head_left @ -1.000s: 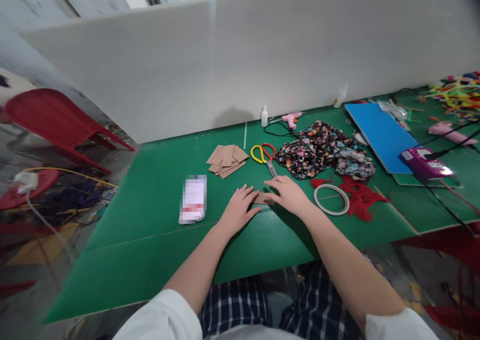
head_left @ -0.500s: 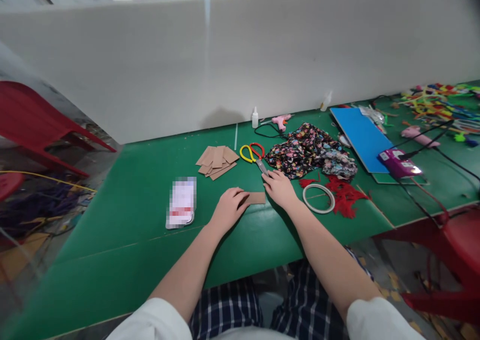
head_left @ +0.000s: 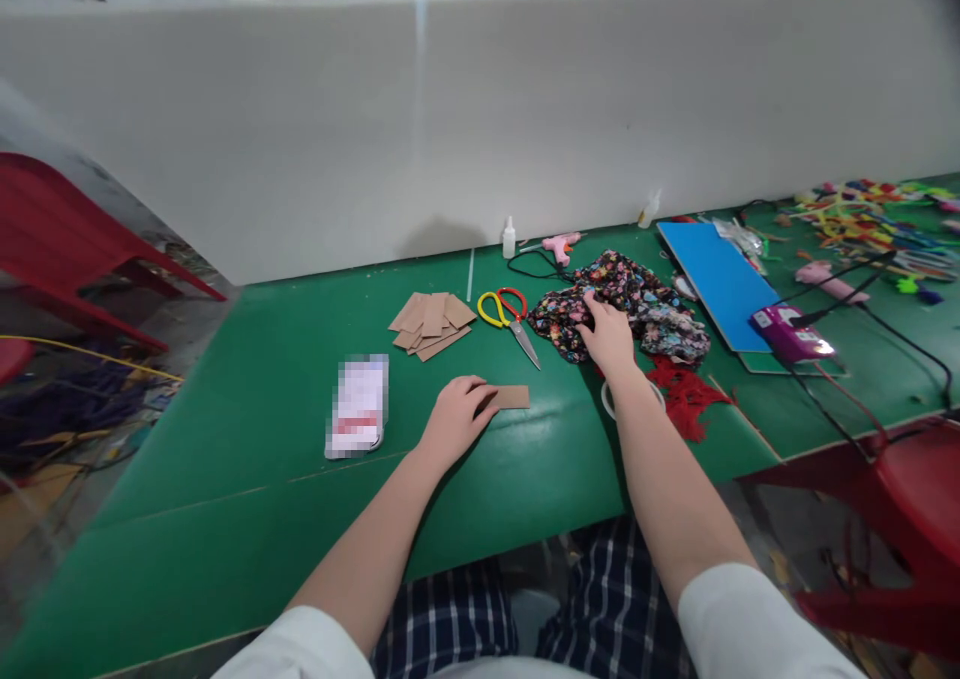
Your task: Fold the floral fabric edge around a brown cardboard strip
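My left hand (head_left: 459, 416) grips one end of a brown cardboard strip (head_left: 513, 397) lying on the green table. Over the near part of the dark floral cloth (head_left: 622, 281) is my right hand (head_left: 606, 334), thumb and forefinger apart, with nothing visible in it. Whether its fingertips touch the cloth I cannot tell. Scissors (head_left: 517, 327) with one yellow and one red handle lie between the hands, blades slightly toward me. Behind my left hand is a loose pile of cardboard pieces (head_left: 433, 321). A white tape ring (head_left: 609, 399) is partly covered by my right forearm.
A phone (head_left: 358, 406) lies at left. Along the white partition (head_left: 315, 139) are a glue bottle (head_left: 509, 238) and a pink glue gun (head_left: 561, 248). Red scraps (head_left: 686, 396), a blue board (head_left: 716, 284) and a purple box with cables (head_left: 793, 334) are at right.
My right hand has left the scissors and moved right and away from me, over the floral cloth. The scissors now lie free. My left hand stays on the cardboard strip.
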### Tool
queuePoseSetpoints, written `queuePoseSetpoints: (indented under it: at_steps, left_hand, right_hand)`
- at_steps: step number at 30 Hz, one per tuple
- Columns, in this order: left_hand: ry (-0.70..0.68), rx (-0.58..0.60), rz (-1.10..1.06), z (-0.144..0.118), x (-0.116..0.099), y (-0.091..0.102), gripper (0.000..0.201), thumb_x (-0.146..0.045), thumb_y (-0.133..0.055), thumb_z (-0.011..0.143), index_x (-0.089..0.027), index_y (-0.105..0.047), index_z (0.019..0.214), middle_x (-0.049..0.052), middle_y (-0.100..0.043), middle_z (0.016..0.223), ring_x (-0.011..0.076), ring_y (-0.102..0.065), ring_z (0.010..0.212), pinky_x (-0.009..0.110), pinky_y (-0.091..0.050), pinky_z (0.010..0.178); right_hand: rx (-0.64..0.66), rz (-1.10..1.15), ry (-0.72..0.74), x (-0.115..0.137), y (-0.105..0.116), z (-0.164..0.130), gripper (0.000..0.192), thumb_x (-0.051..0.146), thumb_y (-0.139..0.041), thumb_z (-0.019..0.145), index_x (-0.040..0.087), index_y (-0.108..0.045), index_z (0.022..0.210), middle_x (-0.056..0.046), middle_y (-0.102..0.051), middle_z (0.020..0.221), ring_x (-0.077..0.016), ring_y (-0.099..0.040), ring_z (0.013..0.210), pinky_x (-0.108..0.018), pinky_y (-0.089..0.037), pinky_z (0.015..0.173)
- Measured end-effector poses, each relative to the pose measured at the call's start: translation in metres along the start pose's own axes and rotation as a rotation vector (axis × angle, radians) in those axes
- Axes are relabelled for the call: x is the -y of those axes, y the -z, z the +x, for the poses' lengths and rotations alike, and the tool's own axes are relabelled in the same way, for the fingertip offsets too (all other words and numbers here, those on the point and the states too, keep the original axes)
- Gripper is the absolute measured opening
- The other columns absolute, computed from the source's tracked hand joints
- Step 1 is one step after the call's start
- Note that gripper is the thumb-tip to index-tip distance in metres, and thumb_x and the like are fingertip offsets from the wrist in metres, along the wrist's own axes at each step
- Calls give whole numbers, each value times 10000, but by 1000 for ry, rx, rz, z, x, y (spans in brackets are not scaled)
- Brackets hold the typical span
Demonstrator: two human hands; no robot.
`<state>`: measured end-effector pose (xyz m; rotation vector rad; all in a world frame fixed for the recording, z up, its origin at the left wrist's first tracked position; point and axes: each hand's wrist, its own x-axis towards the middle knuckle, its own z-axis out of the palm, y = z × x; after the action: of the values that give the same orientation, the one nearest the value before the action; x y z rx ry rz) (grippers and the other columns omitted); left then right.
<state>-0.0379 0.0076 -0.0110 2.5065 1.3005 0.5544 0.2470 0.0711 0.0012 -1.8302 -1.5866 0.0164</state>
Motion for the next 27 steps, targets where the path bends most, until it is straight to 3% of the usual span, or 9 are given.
queuePoseSetpoints:
  at_steps: [3, 7, 10, 14, 19, 23, 26, 27]
  left_hand:
    - [2, -6, -6, 0, 0, 0, 251, -306, -529, 845, -201, -618, 1055, 86, -577, 1068, 221, -515, 1015, 375, -429, 900]
    - [5, 4, -13, 0, 1, 2, 255, -308, -524, 846, -208, -613, 1063, 84, -576, 1073, 223, -513, 1023, 380, -428, 905]
    - [9, 15, -24, 1, 1, 3, 254, -298, -523, 845, -206, -612, 1064, 84, -577, 1078, 224, -515, 1023, 380, -429, 904]
    - [16, 1, -33, -1, 1, -1, 258, -286, -540, 829, -197, -609, 1061, 90, -576, 1078, 228, -514, 1038, 388, -426, 920]
    - [-6, -54, -54, 0, -9, 2, 316, -282, -540, 823, -202, -562, 1128, 109, -516, 1192, 261, -455, 1160, 454, -372, 991]
    - [-44, -43, -209, 33, -35, 13, 517, -295, -538, 827, -208, -389, 1314, 125, -436, 1303, 244, -418, 1213, 417, -362, 1008]
    - [-92, -100, -374, 84, -55, 7, 842, -347, -687, 699, -203, -235, 1395, 128, -357, 1382, 254, -371, 1254, 380, -361, 1006]
    - [-86, -108, -422, 102, -60, 1, 912, -352, -734, 637, -184, -246, 1389, 134, -367, 1378, 267, -383, 1243, 377, -369, 993]
  right_hand:
    - [-41, 70, -93, 0, 2, -1, 241, 256, -486, 781, 160, -676, 895, -112, -655, 877, -252, -532, 897, -415, -358, 888]
    - [-117, 162, -197, -1, 12, 0, 334, 411, -435, 826, 161, -653, 789, -48, -623, 707, -176, -524, 673, -325, -415, 706]
    - [-153, 285, -272, -1, 20, 0, 386, 487, -431, 818, 159, -601, 702, 22, -498, 552, -116, -443, 521, -261, -395, 557]
    - [-169, 633, -384, 7, 28, -4, 352, 517, -504, 765, 183, -532, 655, 70, -344, 498, -78, -331, 434, -225, -348, 421]
    - [-109, 884, -379, 19, 35, -5, 336, 531, -575, 708, 200, -531, 668, 61, -379, 542, -81, -371, 452, -224, -404, 390]
    - [-33, 929, -298, 26, 35, -7, 315, 506, -593, 707, 202, -540, 643, 52, -420, 559, -92, -417, 489, -248, -462, 458]
    - [69, 886, -189, 39, 35, -11, 276, 472, -566, 741, 203, -580, 681, 40, -496, 585, -110, -477, 540, -261, -473, 533]
    - [113, 846, -133, 42, 37, -12, 261, 454, -552, 755, 202, -600, 705, 31, -536, 614, -119, -506, 575, -267, -476, 573]
